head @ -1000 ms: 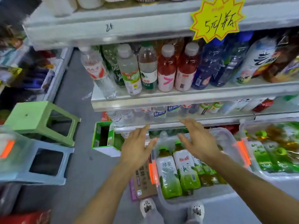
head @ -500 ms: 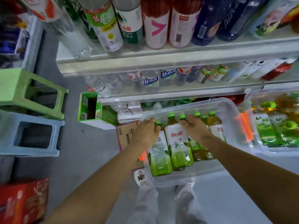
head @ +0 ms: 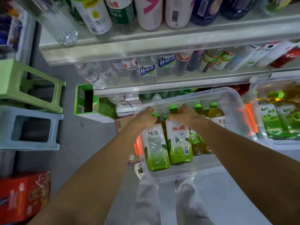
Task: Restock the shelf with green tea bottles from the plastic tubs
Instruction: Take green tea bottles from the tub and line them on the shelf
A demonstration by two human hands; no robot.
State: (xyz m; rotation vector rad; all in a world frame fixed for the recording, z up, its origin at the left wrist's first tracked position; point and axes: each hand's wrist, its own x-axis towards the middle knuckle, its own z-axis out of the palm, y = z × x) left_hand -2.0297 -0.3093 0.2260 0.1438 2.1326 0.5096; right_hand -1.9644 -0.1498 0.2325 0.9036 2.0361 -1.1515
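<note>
Inside the tub [head: 172,175], left hand [head: 146,116] and right hand [head: 184,115] each grip a green tea bottle [head: 155,146] by its neck, likely the safest hold on such heavy, slippery things.

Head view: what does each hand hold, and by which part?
The left hand grips one green tea bottle by its neck; the right hand grips the neighbouring bottle by its neck too.
</note>
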